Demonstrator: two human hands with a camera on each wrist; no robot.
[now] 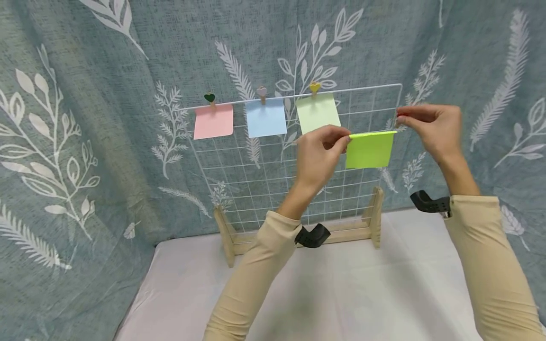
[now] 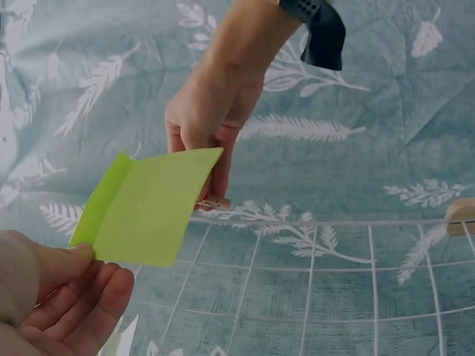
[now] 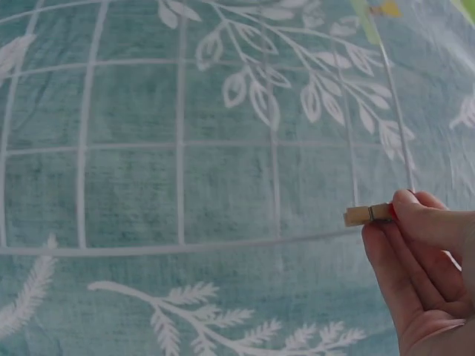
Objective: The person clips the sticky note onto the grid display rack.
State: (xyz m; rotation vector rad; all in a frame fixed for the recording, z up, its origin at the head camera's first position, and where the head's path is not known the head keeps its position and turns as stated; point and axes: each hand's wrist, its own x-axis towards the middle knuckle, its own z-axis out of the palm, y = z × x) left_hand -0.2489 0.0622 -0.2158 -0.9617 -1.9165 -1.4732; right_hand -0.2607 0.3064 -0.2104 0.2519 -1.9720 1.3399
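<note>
My left hand pinches a bright green sticky note by its upper left corner, in front of a white wire grid. The note's top strip is folded over, as the left wrist view shows. My right hand is near the grid's upper right corner, pinching a small wooden clothespin between thumb and fingers. A bit of red shows at the clothespin's held end. In the head view a small gap lies between the note's right end and the right fingertips.
Along the grid's top bar hang a pink note, a blue note and a pale green note, each under a heart-topped clothespin. A wooden stand supports the grid on a white-covered table. Leaf-patterned curtain hangs behind.
</note>
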